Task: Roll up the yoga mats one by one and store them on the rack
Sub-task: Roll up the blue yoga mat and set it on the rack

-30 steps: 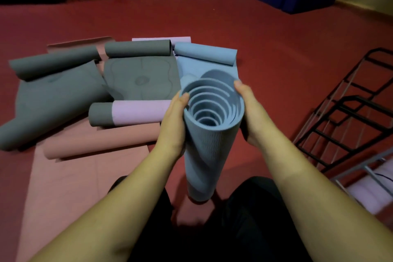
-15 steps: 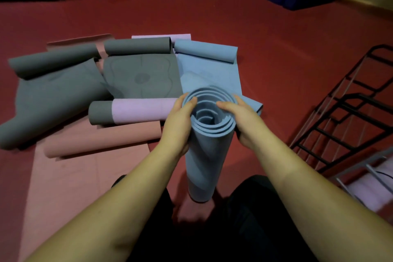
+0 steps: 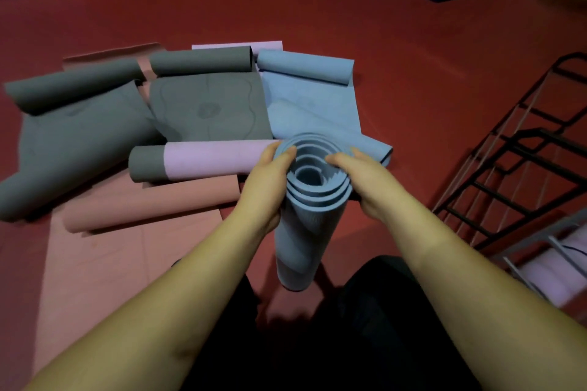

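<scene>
Tightening blue roll (image 3: 305,225), spiral narrower than before

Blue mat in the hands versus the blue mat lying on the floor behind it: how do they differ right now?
The held blue mat is rolled along its whole length; the floor blue mat is rolled only at its far end, the rest lying flat. The held one stands upright on end, the floor one lies down. The left hand and right hand grip the held one; nothing touches the other. Both are the same blue.

My head camera looks forward and down, close over my forearms, toward the red floor (image 3: 413,73).
</scene>
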### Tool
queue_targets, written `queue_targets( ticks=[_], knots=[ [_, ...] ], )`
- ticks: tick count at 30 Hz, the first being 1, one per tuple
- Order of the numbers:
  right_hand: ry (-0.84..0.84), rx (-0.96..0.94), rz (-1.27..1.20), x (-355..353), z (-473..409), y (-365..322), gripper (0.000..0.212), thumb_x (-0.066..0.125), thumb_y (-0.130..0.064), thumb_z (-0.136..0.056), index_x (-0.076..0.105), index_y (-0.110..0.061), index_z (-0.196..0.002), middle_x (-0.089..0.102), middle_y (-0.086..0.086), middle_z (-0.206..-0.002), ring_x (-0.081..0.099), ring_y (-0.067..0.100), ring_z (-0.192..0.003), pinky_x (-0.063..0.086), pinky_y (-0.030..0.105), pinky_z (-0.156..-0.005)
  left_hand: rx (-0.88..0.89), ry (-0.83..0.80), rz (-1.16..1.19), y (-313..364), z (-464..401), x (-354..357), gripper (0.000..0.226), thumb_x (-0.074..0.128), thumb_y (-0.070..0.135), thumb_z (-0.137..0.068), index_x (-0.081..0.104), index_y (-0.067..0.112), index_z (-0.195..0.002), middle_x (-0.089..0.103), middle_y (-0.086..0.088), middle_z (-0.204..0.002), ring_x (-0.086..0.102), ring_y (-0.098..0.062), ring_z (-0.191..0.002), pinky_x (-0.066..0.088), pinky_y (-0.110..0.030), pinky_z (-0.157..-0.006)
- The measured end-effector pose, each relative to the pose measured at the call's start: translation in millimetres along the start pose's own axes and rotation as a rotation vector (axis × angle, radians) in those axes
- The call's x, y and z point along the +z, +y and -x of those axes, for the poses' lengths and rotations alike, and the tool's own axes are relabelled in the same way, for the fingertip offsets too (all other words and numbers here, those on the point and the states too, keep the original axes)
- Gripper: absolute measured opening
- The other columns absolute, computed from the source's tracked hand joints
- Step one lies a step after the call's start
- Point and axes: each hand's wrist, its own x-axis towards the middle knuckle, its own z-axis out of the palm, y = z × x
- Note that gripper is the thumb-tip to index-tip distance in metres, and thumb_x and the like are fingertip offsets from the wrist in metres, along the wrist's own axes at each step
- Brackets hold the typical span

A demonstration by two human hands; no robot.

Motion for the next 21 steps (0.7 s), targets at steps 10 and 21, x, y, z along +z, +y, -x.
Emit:
queue_targets(
  ticks=[10,21],
  knots=[
    [-0.039,0.131,0.126,-1.4,-8.0,40.3,0.043,0.061,-0.062,-0.078,0.068,-0.035,-0.111,0.074,-0.012,-0.106,0.068,0.014,-0.104,0.049,0.046,-0.1,-0.124,0.004,0.052,-41.3,-5.3,-11.5,0.019,0.058,0.013,-0.098,0.062,0.017,-0.116,0.072,-0.007,-0.114,0.069,-0.019,-0.107,0.054,-0.027,-0.087],
    [-0.044,-0.148,0.773,-4.2,-19.4,-12.3,0.055,0.068,-0.033,-0.089,0.051,-0.023,-0.141,0.057,-0.001,-0.138,0.054,0.016,-0.123,0.038,0.023,-0.093,0.017,0.106,-0.48,-11.0,-13.7,-1.9,0.035,0.047,0.033,-0.1,0.053,0.023,-0.133,0.065,-0.006,-0.123,0.062,-0.024,-0.11,0.049,-0.043,-0.1]
  ],
)
